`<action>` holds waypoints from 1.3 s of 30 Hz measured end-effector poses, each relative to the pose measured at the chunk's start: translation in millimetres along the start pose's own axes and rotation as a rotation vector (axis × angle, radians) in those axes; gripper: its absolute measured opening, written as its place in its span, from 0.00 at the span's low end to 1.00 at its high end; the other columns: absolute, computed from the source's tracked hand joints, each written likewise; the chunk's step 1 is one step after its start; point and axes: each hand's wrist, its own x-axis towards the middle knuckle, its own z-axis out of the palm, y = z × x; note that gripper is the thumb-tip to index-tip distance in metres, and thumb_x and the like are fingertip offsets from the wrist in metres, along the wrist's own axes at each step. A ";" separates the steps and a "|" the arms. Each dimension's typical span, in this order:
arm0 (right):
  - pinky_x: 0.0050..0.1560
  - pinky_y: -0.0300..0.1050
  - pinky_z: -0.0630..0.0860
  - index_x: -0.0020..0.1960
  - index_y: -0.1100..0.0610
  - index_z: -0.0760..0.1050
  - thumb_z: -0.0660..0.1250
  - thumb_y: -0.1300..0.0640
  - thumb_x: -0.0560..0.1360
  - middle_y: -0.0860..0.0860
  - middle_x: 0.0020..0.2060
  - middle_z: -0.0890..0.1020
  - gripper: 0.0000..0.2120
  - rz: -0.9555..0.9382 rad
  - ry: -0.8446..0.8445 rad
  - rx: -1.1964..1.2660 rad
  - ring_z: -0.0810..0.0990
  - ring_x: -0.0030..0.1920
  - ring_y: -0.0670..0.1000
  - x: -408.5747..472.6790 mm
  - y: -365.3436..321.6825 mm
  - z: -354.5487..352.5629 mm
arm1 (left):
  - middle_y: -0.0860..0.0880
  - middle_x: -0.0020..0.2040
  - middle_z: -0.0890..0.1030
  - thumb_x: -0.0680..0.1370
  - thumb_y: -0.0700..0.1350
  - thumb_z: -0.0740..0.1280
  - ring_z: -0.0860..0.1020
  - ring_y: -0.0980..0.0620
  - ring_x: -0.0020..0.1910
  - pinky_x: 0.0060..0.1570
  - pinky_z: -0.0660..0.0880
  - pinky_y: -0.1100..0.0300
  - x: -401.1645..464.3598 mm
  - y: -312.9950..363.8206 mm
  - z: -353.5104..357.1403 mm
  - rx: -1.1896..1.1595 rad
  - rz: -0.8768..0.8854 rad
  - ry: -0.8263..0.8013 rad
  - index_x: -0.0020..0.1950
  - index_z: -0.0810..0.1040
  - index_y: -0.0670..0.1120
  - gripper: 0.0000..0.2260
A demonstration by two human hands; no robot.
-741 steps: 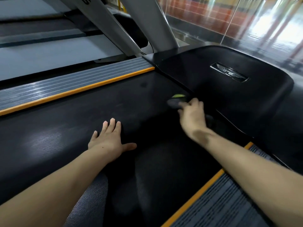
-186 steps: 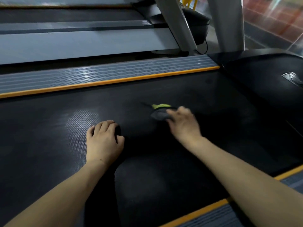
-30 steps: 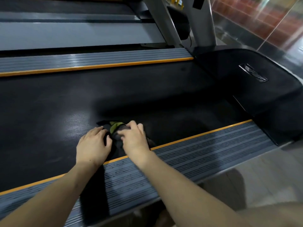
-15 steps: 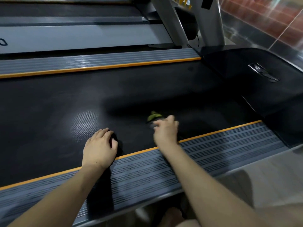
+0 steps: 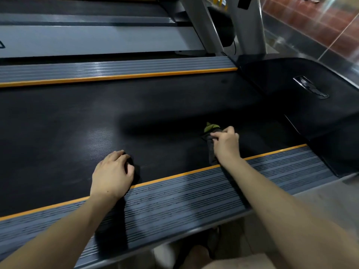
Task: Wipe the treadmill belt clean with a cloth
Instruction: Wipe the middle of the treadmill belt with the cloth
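Observation:
The black treadmill belt (image 5: 81, 121) spans the middle of the head view. My right hand (image 5: 226, 145) presses a dark cloth with a green patch (image 5: 210, 128) onto the belt near the front orange strip. The cloth shows ahead of and to the left of my fingers; the rest is hidden under the hand. My left hand (image 5: 112, 174) rests palm down on the belt's near edge, fingers curled, holding nothing.
Grey ribbed side rails with orange strips run along the near side (image 5: 184, 199) and far side (image 5: 116, 69) of the belt. A black motor cover (image 5: 310, 105) lies at the right. Two grey uprights (image 5: 250, 26) rise behind it. Another treadmill (image 5: 87, 39) stands beyond.
My right hand has slid the cloth to the right along the belt, away from my left hand. The left hand has stayed at the belt's near edge.

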 end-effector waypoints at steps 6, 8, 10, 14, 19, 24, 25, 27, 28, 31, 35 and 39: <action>0.61 0.50 0.72 0.52 0.49 0.84 0.69 0.58 0.75 0.53 0.54 0.71 0.09 -0.113 -0.107 0.081 0.70 0.53 0.56 -55.1 -78.9 50.5 | 0.50 0.67 0.79 0.77 0.50 0.62 0.75 0.47 0.66 0.64 0.73 0.49 0.7 -1.6 1.2 0.013 0.015 0.001 0.60 0.83 0.48 0.16; 0.60 0.49 0.72 0.56 0.48 0.83 0.68 0.57 0.76 0.52 0.57 0.69 0.11 -0.235 -0.186 0.091 0.68 0.55 0.56 -82.1 -108.5 69.0 | 0.50 0.67 0.79 0.77 0.49 0.62 0.75 0.47 0.66 0.63 0.73 0.48 0.0 -1.1 0.6 0.015 0.005 -0.002 0.59 0.83 0.48 0.15; 0.60 0.49 0.72 0.58 0.46 0.82 0.67 0.58 0.77 0.50 0.58 0.67 0.12 -0.329 -0.268 0.072 0.66 0.57 0.56 -86.8 -115.7 76.5 | 0.50 0.67 0.78 0.78 0.49 0.62 0.75 0.47 0.66 0.63 0.73 0.49 -1.1 -0.5 0.2 0.018 0.005 0.003 0.60 0.83 0.48 0.15; 0.57 0.50 0.77 0.54 0.49 0.79 0.69 0.47 0.70 0.49 0.52 0.67 0.14 -0.395 -0.232 0.069 0.73 0.51 0.54 -53.0 -68.9 53.7 | 0.50 0.68 0.78 0.78 0.49 0.62 0.75 0.48 0.67 0.64 0.73 0.49 0.3 0.1 0.6 0.020 0.007 0.005 0.60 0.83 0.48 0.15; 0.56 0.55 0.78 0.49 0.51 0.77 0.68 0.43 0.67 0.46 0.48 0.67 0.16 -0.067 -0.008 -0.026 0.75 0.45 0.51 35.9 40.5 8.0 | 0.51 0.67 0.78 0.78 0.49 0.63 0.75 0.48 0.67 0.64 0.73 0.49 -0.3 1.9 0.7 0.021 0.004 0.006 0.60 0.83 0.48 0.15; 0.63 0.47 0.69 0.56 0.52 0.83 0.68 0.59 0.77 0.55 0.57 0.70 0.10 0.096 -0.030 -0.031 0.70 0.58 0.60 25.7 19.9 -8.4 | 0.52 0.68 0.78 0.78 0.49 0.63 0.75 0.49 0.66 0.62 0.73 0.50 -0.9 3.7 -2.8 0.014 -0.018 -0.009 0.60 0.83 0.49 0.15; 0.63 0.45 0.68 0.56 0.51 0.84 0.68 0.58 0.77 0.55 0.57 0.70 0.10 0.106 -0.038 -0.038 0.71 0.57 0.60 16.8 2.2 -3.6 | 0.53 0.68 0.78 0.78 0.49 0.62 0.75 0.50 0.66 0.60 0.74 0.51 -1.7 5.5 -4.2 0.003 -0.032 -0.012 0.60 0.82 0.50 0.14; 0.62 0.46 0.69 0.56 0.49 0.84 0.69 0.56 0.76 0.56 0.56 0.73 0.11 0.050 -0.095 -0.009 0.72 0.55 0.60 -6.3 -36.7 19.1 | 0.57 0.68 0.77 0.78 0.50 0.61 0.76 0.51 0.64 0.55 0.76 0.54 -2.7 7.5 -6.5 -0.016 -0.061 -0.016 0.60 0.81 0.52 0.14; 0.62 0.47 0.70 0.56 0.48 0.84 0.69 0.55 0.75 0.56 0.55 0.74 0.11 0.007 -0.146 0.036 0.72 0.55 0.59 -23.1 -59.1 31.9 | 0.58 0.68 0.76 0.78 0.50 0.61 0.76 0.52 0.64 0.53 0.76 0.54 -3.1 8.0 -7.2 -0.020 -0.068 -0.017 0.60 0.81 0.53 0.14; 0.62 0.41 0.66 0.56 0.46 0.84 0.68 0.54 0.76 0.53 0.56 0.73 0.11 -0.203 -0.313 0.176 0.70 0.57 0.56 -82.0 -118.5 63.3 | 0.57 0.66 0.77 0.78 0.50 0.61 0.76 0.51 0.64 0.53 0.76 0.54 -4.6 8.8 -8.8 -0.042 -0.099 0.003 0.60 0.80 0.53 0.14; 0.68 0.43 0.67 0.59 0.47 0.82 0.67 0.55 0.78 0.50 0.59 0.69 0.12 -0.349 -0.381 0.182 0.66 0.59 0.54 -95.5 -126.5 72.4 | 0.53 0.66 0.79 0.77 0.48 0.63 0.76 0.49 0.64 0.58 0.75 0.53 -4.8 11.4 -10.3 -0.054 -0.150 0.039 0.62 0.80 0.51 0.15; 0.66 0.46 0.70 0.58 0.47 0.83 0.67 0.57 0.78 0.50 0.57 0.69 0.11 -0.333 -0.289 0.162 0.67 0.59 0.53 -68.2 -96.0 60.1 | 0.53 0.67 0.79 0.77 0.48 0.64 0.76 0.49 0.66 0.60 0.74 0.53 -5.8 10.8 -9.7 -0.043 -0.142 0.044 0.62 0.80 0.50 0.15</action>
